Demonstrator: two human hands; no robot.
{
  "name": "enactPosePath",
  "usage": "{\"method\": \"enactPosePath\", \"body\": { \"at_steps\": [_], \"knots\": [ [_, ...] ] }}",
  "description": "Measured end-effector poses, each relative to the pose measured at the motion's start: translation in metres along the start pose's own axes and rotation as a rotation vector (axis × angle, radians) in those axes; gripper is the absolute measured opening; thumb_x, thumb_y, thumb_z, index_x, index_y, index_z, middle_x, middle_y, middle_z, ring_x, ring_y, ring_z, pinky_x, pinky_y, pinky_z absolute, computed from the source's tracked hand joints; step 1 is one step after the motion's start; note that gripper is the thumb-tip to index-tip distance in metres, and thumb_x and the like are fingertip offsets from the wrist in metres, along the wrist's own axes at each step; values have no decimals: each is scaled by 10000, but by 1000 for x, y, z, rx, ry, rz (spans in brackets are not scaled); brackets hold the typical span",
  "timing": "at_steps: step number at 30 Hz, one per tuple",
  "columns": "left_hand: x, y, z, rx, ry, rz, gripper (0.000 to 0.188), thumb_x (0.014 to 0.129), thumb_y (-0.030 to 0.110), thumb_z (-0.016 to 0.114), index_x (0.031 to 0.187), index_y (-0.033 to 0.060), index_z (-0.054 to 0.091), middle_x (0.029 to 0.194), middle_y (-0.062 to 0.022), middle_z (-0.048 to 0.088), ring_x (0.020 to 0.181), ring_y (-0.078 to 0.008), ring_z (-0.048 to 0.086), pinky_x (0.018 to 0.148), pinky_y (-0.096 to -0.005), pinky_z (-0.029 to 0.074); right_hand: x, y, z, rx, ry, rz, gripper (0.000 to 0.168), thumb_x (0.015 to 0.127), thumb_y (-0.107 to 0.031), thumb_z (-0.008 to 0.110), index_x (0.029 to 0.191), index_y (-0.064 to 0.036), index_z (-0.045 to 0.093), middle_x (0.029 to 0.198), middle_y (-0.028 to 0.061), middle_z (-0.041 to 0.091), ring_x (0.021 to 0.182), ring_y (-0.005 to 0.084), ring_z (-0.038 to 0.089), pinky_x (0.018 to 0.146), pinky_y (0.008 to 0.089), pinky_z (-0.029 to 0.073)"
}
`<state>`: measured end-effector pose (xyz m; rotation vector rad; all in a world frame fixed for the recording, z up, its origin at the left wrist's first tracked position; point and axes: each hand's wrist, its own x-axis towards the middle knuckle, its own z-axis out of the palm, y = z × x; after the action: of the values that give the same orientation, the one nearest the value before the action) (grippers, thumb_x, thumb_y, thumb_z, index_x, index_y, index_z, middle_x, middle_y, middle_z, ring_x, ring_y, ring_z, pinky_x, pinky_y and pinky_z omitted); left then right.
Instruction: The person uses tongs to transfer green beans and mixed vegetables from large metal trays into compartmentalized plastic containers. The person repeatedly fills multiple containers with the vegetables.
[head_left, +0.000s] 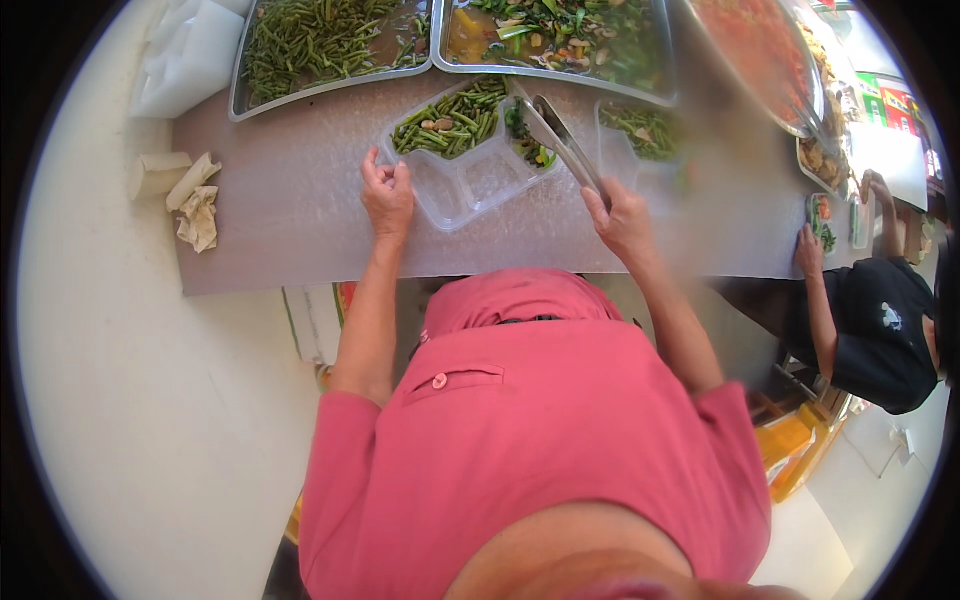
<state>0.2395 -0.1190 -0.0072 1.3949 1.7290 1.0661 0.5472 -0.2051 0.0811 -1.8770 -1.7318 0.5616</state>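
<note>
A clear plastic compartment tray (469, 184) lies tilted on the table before me. Cut green beans (450, 124) with a few brown pieces fill its upper left compartment. Dark leafy greens (537, 150) lie in the one beside it, and both lower compartments are bare. My left hand (388, 196) grips the tray's left rim between thumb and fingers. In my right hand (622, 219) are metal tongs (566, 139), their heads over the leafy greens.
Behind stand metal pans of green beans (322, 45) and mixed greens (555, 37). Another tray (637, 135) is at right, partly blurred. A large bowl of red food (757, 52) stands farther right. Crumpled paper (199, 217) and a paper roll (159, 174) lie left. A co-worker (877, 330) handles trays.
</note>
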Motion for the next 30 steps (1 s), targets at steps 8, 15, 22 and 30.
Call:
{"method": "enactPosePath", "body": {
  "at_steps": [8,15,22,30],
  "knots": [
    [23,-21,-31,-11,137,-16,435,871,182,592,1233,-21,460,641,-32,566,516,-125,553,539,-285,455,11,6,-5,-36,-30,-60,246,864,-217,632,793,-33,485,664,187,553,595,388,555,508,446,417],
    [27,-46,-34,154,197,158,394,860,145,599,1204,-18,496,629,-27,543,507,-114,498,526,-274,444,-1,-3,-14,-37,-95,-42,229,867,-203,623,804,-27,491,686,191,563,613,391,565,519,452,425],
    [26,-44,-32,93,190,140,401,854,133,607,1213,-13,504,629,-12,517,500,-93,466,514,-247,429,14,1,-10,-73,-88,-14,262,858,-243,639,813,-34,488,698,186,570,618,382,573,522,447,433],
    [27,-46,-33,100,174,143,407,849,138,615,1211,-11,504,636,-14,519,508,-99,474,517,-252,433,149,37,-35,-673,32,-103,377,868,-380,600,878,-12,520,799,192,621,716,378,633,601,441,509]
  ]
}}
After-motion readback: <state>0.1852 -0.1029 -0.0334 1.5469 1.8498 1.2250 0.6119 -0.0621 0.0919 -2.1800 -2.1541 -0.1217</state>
